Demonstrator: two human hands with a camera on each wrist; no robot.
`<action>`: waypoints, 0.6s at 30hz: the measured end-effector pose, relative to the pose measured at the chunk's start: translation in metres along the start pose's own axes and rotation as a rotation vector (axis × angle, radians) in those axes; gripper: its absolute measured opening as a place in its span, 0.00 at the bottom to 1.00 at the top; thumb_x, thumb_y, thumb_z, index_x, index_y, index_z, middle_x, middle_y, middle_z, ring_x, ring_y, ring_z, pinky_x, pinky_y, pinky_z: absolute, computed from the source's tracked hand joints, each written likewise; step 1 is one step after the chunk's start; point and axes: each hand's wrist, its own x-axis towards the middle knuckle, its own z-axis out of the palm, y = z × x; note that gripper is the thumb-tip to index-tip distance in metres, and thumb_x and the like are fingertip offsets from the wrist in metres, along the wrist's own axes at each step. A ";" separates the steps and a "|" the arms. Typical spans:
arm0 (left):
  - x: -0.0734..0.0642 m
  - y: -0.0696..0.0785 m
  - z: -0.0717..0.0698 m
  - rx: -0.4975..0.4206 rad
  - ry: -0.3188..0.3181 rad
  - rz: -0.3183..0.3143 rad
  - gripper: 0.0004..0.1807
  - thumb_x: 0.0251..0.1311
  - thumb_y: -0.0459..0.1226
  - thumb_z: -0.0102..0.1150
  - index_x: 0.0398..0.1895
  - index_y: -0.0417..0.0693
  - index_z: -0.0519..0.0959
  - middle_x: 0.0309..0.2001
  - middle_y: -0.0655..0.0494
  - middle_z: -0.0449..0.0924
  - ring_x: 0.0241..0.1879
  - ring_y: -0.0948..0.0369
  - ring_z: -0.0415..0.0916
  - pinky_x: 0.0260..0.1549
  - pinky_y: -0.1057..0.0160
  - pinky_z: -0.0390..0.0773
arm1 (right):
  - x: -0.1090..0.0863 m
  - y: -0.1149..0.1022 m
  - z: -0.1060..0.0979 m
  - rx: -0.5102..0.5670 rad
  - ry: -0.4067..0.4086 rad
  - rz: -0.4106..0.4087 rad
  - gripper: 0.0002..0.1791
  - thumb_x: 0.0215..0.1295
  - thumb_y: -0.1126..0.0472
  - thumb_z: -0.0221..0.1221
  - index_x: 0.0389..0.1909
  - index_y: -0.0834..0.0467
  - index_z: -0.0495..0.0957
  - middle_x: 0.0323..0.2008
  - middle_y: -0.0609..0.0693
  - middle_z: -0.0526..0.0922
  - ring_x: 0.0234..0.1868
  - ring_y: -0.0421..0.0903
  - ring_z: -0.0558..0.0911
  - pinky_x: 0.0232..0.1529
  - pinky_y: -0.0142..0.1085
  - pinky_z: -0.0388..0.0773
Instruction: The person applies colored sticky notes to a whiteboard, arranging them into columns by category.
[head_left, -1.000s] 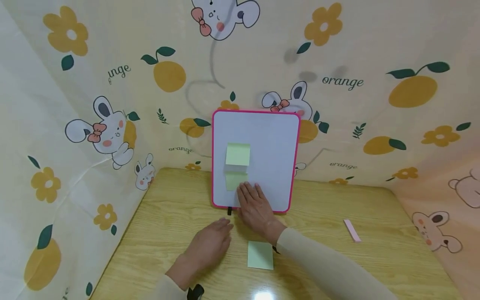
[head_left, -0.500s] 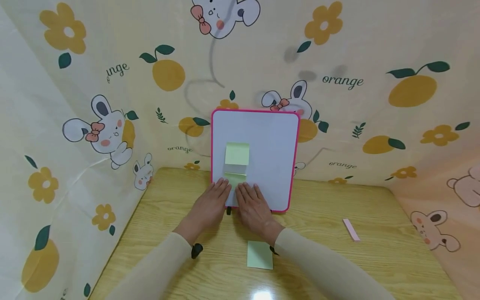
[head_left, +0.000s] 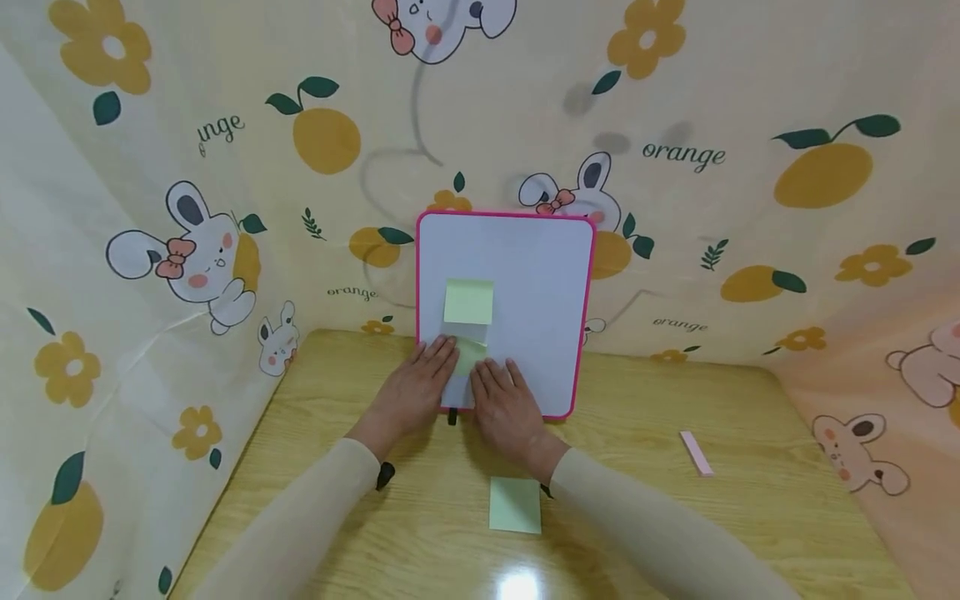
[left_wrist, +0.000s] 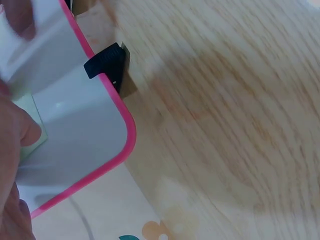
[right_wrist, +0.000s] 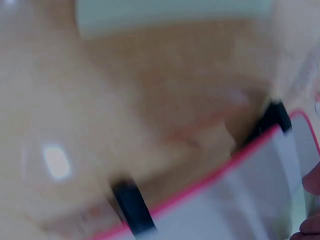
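Observation:
A whiteboard (head_left: 536, 292) with a pink rim stands upright, leaning back against the patterned cloth. Two pale green sticky notes are on its left half: an upper note (head_left: 468, 302) and a lower note (head_left: 471, 357) beneath it. My left hand (head_left: 415, 385) lies on the board with straight fingers at the lower note's left edge. On the other side, my right hand (head_left: 512, 412) touches that note's lower right corner, fingers extended. In the left wrist view the lower note (left_wrist: 36, 120) is partly covered by fingers.
Black feet, one a black clip (left_wrist: 107, 62), hold the board's bottom edge. A green sticky pad (head_left: 515, 505) lies on the wooden table (head_left: 615, 500) near the right forearm. A pink strip (head_left: 697, 453) lies farther right. Printed cloth (head_left: 675, 250) surrounds the table.
My left hand has risen from over the table onto the board, fingers now at the lower note's left edge. The right hand has stayed nearly still. The head view has shifted slightly.

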 end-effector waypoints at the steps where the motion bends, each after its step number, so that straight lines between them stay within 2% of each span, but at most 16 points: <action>1: 0.000 0.000 -0.001 0.003 -0.002 -0.001 0.39 0.74 0.38 0.58 0.83 0.37 0.56 0.84 0.43 0.51 0.85 0.48 0.48 0.83 0.47 0.53 | 0.003 0.002 -0.003 -0.014 0.013 -0.002 0.34 0.77 0.49 0.57 0.77 0.63 0.68 0.77 0.56 0.71 0.80 0.53 0.66 0.82 0.55 0.60; 4: 0.000 0.000 -0.002 0.001 -0.018 -0.007 0.38 0.75 0.38 0.57 0.83 0.37 0.57 0.84 0.43 0.51 0.85 0.48 0.47 0.84 0.48 0.53 | 0.014 0.008 -0.009 -0.050 0.026 -0.033 0.37 0.78 0.49 0.57 0.80 0.63 0.63 0.79 0.57 0.67 0.82 0.54 0.62 0.83 0.55 0.57; 9: -0.002 -0.001 -0.004 -0.017 -0.029 -0.012 0.36 0.77 0.38 0.55 0.83 0.37 0.57 0.85 0.44 0.51 0.85 0.48 0.46 0.84 0.47 0.52 | 0.025 0.015 -0.013 -0.102 -0.032 -0.098 0.42 0.79 0.46 0.54 0.83 0.64 0.54 0.83 0.57 0.58 0.85 0.55 0.53 0.84 0.59 0.52; 15: -0.001 -0.002 -0.005 -0.011 0.011 -0.004 0.36 0.76 0.37 0.56 0.83 0.37 0.58 0.84 0.43 0.54 0.85 0.48 0.48 0.83 0.47 0.54 | 0.011 0.027 -0.010 -0.126 -0.102 0.000 0.43 0.78 0.45 0.55 0.84 0.62 0.52 0.84 0.56 0.54 0.86 0.54 0.49 0.84 0.63 0.48; 18: 0.000 0.000 -0.007 -0.013 0.019 -0.003 0.37 0.75 0.38 0.57 0.82 0.37 0.59 0.83 0.43 0.55 0.84 0.48 0.50 0.83 0.47 0.54 | 0.005 0.030 -0.008 -0.118 -0.125 0.012 0.44 0.78 0.46 0.55 0.84 0.62 0.51 0.85 0.55 0.52 0.87 0.54 0.47 0.84 0.63 0.45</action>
